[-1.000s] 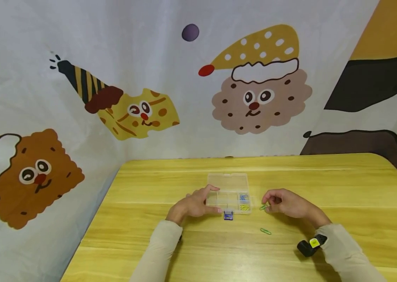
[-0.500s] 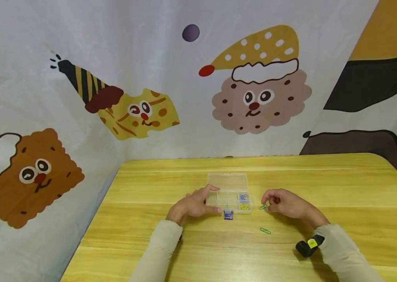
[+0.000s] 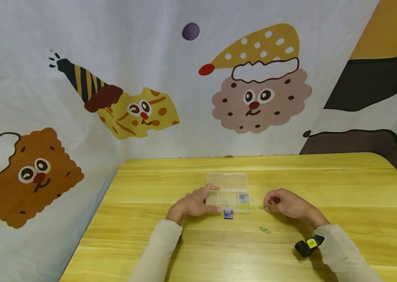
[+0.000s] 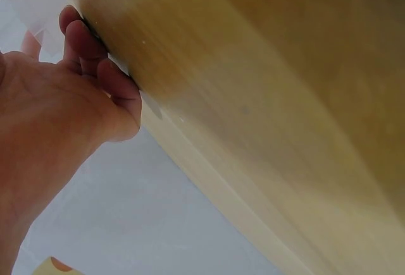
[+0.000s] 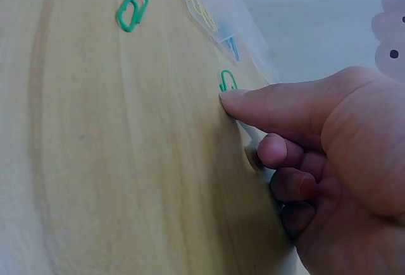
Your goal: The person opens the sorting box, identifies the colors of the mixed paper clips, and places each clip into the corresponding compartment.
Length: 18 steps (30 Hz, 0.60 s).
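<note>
A clear plastic compartment box (image 3: 222, 199) lies on the table with its lid (image 3: 227, 182) laid back. Blue paper clips (image 3: 243, 196) are in its upper right compartment, and yellow paper clips (image 3: 244, 206) in the one below. My left hand (image 3: 195, 203) holds the box by its left end, thumb at the front edge and index finger towards the back. Just right of the box, my right hand (image 3: 286, 203) pinches a green paper clip (image 5: 228, 78) by one end, close to the tabletop. A second green paper clip (image 3: 265, 230) lies loose nearer the front.
A blue latch (image 3: 228, 214) sticks out from the box's front edge. The wooden table (image 3: 170, 172) meets a cartoon-printed cloth (image 3: 191, 129) at the back. A black wrist camera (image 3: 304, 248) is strapped at the right sleeve.
The green paper clip in my right hand has turned from slanting to nearly level, and the fingers have shifted slightly right. My left hand and the box stay put.
</note>
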### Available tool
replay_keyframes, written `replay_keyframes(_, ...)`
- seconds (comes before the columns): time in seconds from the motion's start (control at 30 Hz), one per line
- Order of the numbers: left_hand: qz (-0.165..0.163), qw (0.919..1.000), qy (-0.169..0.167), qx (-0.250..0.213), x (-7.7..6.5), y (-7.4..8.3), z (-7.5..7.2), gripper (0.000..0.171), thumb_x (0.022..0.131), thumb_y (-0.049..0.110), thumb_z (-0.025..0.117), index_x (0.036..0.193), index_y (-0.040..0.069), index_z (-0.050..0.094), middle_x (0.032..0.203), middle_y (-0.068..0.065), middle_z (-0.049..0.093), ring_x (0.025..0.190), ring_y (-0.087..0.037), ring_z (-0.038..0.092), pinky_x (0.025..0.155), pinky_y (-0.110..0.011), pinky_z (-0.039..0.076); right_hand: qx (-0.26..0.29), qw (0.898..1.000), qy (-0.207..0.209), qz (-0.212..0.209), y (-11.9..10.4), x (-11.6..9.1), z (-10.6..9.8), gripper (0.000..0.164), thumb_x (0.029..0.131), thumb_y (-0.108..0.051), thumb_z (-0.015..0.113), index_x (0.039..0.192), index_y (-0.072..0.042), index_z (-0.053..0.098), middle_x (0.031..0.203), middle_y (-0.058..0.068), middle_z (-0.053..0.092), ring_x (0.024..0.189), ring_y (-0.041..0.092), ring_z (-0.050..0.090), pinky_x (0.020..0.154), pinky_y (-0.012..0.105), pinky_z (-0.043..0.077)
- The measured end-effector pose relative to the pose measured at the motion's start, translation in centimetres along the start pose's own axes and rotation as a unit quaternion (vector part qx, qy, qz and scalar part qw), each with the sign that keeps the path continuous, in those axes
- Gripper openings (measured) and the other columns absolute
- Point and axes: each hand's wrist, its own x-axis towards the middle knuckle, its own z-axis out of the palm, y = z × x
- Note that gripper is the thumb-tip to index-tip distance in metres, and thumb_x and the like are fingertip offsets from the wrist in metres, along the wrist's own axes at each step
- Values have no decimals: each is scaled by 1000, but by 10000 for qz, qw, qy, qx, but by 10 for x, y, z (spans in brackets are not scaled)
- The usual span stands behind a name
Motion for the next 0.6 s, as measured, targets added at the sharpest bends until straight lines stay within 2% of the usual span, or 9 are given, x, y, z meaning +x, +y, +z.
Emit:
replay_keyframes(0.17,-26,10000,-12,25,0,0,0,68,88,52,70,146,33,39,135,-5,56,137,-28,42,116,-64,8,-10,10000,13,-40,2,-1,0,12,89,-10,74,90,-1,66,73,0,48,67,11,45,59,22,37)
replay_keyframes(0.4,14,10000,2,46,2,-2,1,69,88,53,70,146,33,39,125,-1,59,132,-26,45,116,-64,11,90,9999,-4,-91,2,-2,0,9,90,-8,72,90,-2,66,75,2,51,68,10,45,60,23,37)
replay_keyframes(0.6,18,10000,19,45,1,-2,0,70,87,53,71,146,33,39,124,-1,59,131,-25,45,116,-63,10,146,9998,14,-103,1,-3,0,7,90,-9,71,90,-3,66,76,3,53,68,11,45,59,22,37)
